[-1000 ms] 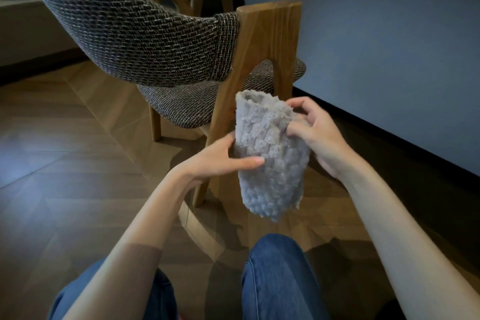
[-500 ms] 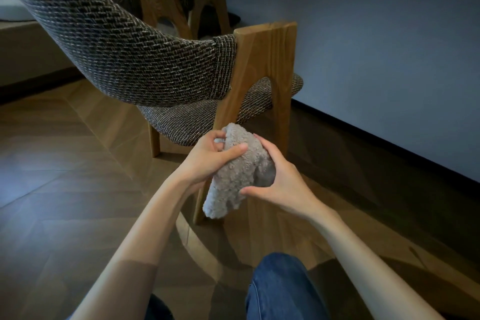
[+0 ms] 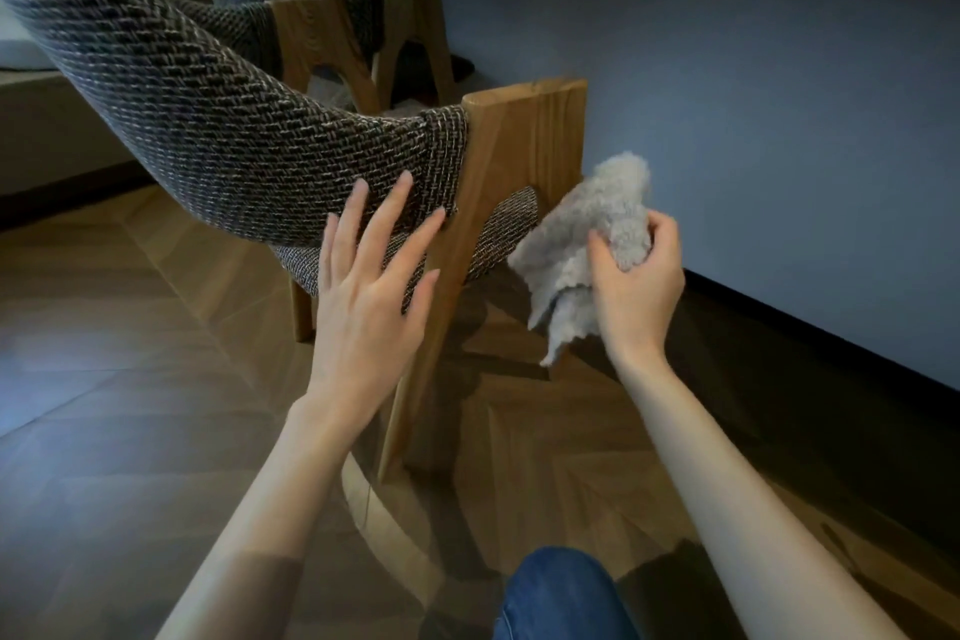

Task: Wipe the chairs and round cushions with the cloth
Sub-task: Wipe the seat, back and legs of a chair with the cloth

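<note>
A chair (image 3: pixel 218 146) with a dark woven fabric backrest and seat fills the upper left; its light wooden leg (image 3: pixel 498 182) stands in the middle. My left hand (image 3: pixel 369 296) is spread with straight fingers, its fingertips on or just over the lower edge of the backrest beside the leg. My right hand (image 3: pixel 636 286) grips a bunched grey fluffy cloth (image 3: pixel 587 244) just right of the leg, near the seat's edge. No round cushion shows.
A second chair (image 3: pixel 358 36) of the same kind stands behind the first. A blue-grey wall (image 3: pixel 779 130) with a dark baseboard runs along the right. The floor is wooden herringbone parquet (image 3: pixel 130 379). My knee in blue jeans (image 3: pixel 561 592) is at the bottom.
My left hand let go of the cloth and moved up to the chair's backrest. My right hand carried the cloth to the right side of the wooden leg.
</note>
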`<state>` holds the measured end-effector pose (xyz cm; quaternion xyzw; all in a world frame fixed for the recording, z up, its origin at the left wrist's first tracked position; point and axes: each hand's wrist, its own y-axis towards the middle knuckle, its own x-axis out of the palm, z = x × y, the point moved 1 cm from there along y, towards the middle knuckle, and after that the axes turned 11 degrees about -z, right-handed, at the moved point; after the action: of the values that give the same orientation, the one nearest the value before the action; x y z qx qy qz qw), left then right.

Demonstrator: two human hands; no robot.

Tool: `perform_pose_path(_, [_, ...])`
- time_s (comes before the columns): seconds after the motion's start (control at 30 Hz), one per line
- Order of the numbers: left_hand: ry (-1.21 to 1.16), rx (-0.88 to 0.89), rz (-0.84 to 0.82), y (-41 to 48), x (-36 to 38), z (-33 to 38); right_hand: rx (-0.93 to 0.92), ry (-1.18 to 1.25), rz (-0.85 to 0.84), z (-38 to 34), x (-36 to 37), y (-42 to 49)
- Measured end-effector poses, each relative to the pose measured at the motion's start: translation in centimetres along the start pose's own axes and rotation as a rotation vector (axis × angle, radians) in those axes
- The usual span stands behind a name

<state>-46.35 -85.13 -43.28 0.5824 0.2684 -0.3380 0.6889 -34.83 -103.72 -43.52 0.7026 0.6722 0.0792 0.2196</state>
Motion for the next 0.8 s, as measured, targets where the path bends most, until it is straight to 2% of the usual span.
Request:
perform_pose_path(0.07, [0.086,0.008,-0.020,0.5,-0.1,-0.2,-0.067,0.000,0.057,-1.9,1.5,2.5])
perform_pose_path(0.2, [0.238,-0.007,-0.042,1.5,-0.2,-1.1,-0.170,0.064,-0.117,-4.4,4.6,5.5])
perform_pose_path(0.3, [0.251,0.004,-0.056,1.3,-0.3,-1.6,-0.122,0.162,-0.099,-3.2,4.5,5.9])
perform_pose_path(0.37, [0.254,0.012,-0.058,1.1,-0.3,-1.9,-0.130,0.076,-0.133,-2.4,4.3,6.0])
perform_pose_path(0.43, [0.257,0.021,-0.061,1.0,-0.4,-2.2,-0.219,0.035,-0.182,-2.3,4.8,6.2])
perform_pose_path(0.6, [0.267,0.035,-0.056,1.0,-0.4,-2.7,-0.320,0.032,-0.080,-3.3,7.5,5.4])
perform_pose_path(0.8, [0.281,0.042,-0.048,1.1,-0.3,-2.8,-0.534,-0.085,-0.219,-3.0,7.8,3.5])
